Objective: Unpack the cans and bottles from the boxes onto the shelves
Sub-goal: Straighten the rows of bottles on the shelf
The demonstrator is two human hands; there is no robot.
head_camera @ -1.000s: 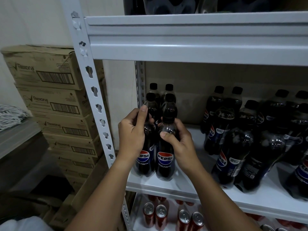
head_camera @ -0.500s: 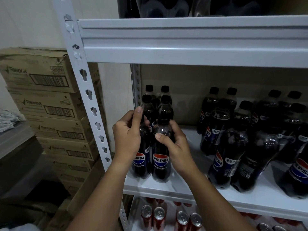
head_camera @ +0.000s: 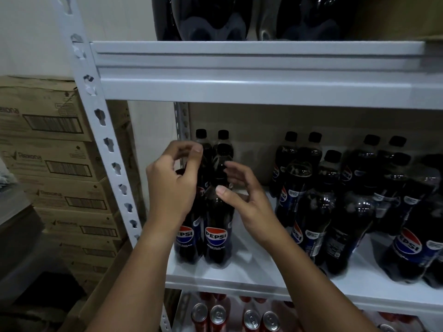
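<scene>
Two dark Pepsi bottles stand upright side by side at the left front of the white middle shelf: the left bottle and the right bottle. More bottles stand in a row behind them. My left hand hovers in front of the left bottle's upper part, fingers loosely curled, holding nothing. My right hand is just right of the right bottle's neck, fingers relaxed and apart from it.
A cluster of wrapped Pepsi bottles fills the right of the shelf. Red cans stand on the shelf below. Big dark bottles sit on the upper shelf. The white upright post and stacked cardboard boxes are to the left.
Both hands gripped the two front bottles earlier. Now they have let go and drawn slightly back, and the bottles stand on the shelf by themselves.
</scene>
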